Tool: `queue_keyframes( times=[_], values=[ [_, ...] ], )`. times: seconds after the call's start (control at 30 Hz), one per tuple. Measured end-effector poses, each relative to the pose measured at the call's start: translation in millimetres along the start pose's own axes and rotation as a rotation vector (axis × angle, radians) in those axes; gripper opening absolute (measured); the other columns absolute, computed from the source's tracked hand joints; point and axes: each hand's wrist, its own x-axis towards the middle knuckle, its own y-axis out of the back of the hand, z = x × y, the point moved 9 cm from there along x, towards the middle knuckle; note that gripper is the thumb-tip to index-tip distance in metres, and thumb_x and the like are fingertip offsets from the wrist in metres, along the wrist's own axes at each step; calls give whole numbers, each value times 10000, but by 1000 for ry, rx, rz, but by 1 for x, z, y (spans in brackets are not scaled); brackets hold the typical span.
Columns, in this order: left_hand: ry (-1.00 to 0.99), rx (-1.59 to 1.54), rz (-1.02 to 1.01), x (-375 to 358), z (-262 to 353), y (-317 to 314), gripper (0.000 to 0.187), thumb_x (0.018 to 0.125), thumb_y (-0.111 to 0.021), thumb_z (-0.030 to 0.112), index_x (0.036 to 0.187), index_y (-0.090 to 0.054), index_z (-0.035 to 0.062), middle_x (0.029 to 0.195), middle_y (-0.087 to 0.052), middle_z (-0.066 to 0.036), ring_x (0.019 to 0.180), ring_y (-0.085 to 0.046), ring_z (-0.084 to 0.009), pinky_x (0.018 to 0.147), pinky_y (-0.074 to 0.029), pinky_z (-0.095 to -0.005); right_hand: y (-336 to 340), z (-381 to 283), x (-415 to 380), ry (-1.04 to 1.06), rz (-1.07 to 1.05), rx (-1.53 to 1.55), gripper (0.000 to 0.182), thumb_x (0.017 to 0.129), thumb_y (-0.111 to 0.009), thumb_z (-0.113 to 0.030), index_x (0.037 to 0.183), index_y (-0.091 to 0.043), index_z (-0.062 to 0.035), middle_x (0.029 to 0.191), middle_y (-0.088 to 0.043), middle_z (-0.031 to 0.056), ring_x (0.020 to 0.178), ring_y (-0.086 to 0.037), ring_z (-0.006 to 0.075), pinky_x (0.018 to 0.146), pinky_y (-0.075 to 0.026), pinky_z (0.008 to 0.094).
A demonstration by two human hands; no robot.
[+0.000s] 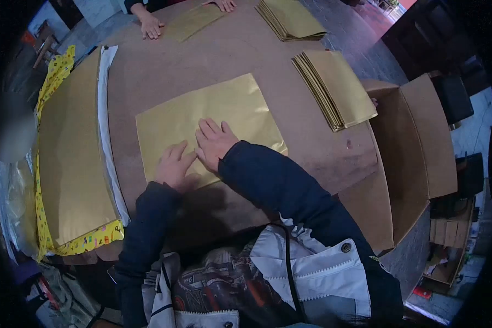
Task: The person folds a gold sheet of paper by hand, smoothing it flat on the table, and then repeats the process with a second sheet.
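A gold paper sheet lies flat on the brown table in front of me. My right hand rests on the middle of the sheet, palm down with its fingers stretched out. Beside it, my left hand is over the sheet's near left part, fingers spread and thumb apart, fingertips close to the right hand. Neither hand holds anything. To the left is a large stack of flat gold sheets on yellow printed wrapping.
Folded gold stacks lie at the right and far right. An open cardboard box stands against the table's right edge. Across the table, another person's hands rest by a gold sheet. Clear plastic hangs at the left.
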Motion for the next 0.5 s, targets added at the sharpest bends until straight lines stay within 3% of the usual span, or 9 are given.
queue_keyframes(
  times=[0.17, 0.43, 0.47, 0.5],
  values=[
    [48, 6, 3, -6, 1, 3, 612, 706, -742, 255, 1273, -529, 173, 1405, -396, -145, 1269, -381, -384, 1017, -377, -484, 2, 31, -60, 40, 82, -15, 632, 912, -477, -404, 1375, -361, 10, 1484, -270, 196, 1401, -206, 333, 1098, -218, 541],
    [64, 17, -46, -5, -4, -5, 624, 721, -732, 256, 1297, -504, 181, 1449, -348, -108, 1313, -329, -365, 1034, -364, -479, 34, 158, -178, -399, 72, -115, 586, 917, -481, -392, 1357, -407, -12, 1481, -283, 184, 1388, -213, 359, 1082, -213, 577],
    [29, 6, -14, -6, -5, -7, 629, 723, -726, 273, 1304, -498, 193, 1450, -344, -111, 1317, -323, -366, 1036, -360, -477, 44, 157, -187, -340, 254, -99, 501, 913, -505, -317, 1308, -461, -13, 1355, -450, 209, 1286, -381, 367, 1045, -304, 515],
    [32, 9, -9, -6, -5, -6, 629, 723, -726, 273, 1304, -498, 193, 1450, -344, -111, 1317, -323, -366, 1036, -360, -477, 45, 154, -186, -334, 257, -100, 501, 913, -505, -317, 1308, -461, -13, 1355, -450, 209, 1286, -381, 367, 1045, -304, 515]
  ],
)
